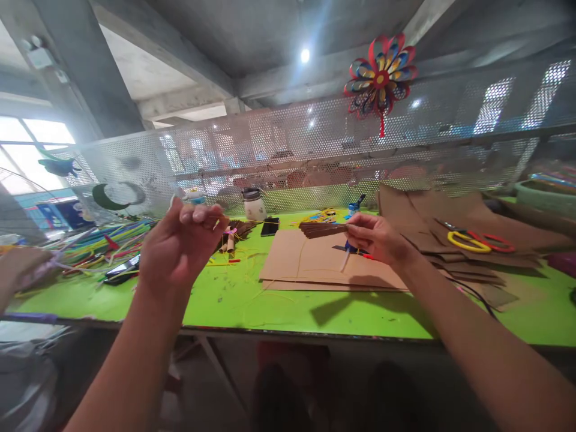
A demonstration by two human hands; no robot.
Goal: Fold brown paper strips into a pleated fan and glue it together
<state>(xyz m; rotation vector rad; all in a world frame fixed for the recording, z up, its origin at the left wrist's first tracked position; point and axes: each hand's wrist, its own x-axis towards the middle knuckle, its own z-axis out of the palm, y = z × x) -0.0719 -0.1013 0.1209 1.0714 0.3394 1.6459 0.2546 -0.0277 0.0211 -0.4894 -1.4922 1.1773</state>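
Observation:
My right hand (371,237) grips one end of a pleated stack of brown paper (320,229), held above the table. A thin yellow string (299,258) hangs from the stack over flat brown sheets (283,264). On the left, my left hand (182,243) is raised with its fingers curled and the thumb pressed in. A faint yellow line shows at its fingertips, too fine to make out. Behind that hand lie more pleated brown pieces (243,230). Below the right hand, a blue-and-white tool (345,257) is partly hidden.
Scissors with yellow and red handles (479,241) lie on stacked brown paper (432,216) at right. A black phone (270,226) and a jar (254,205) stand farther back. Colourful strips (103,246) cover the left side, where another person's hand (24,270) works.

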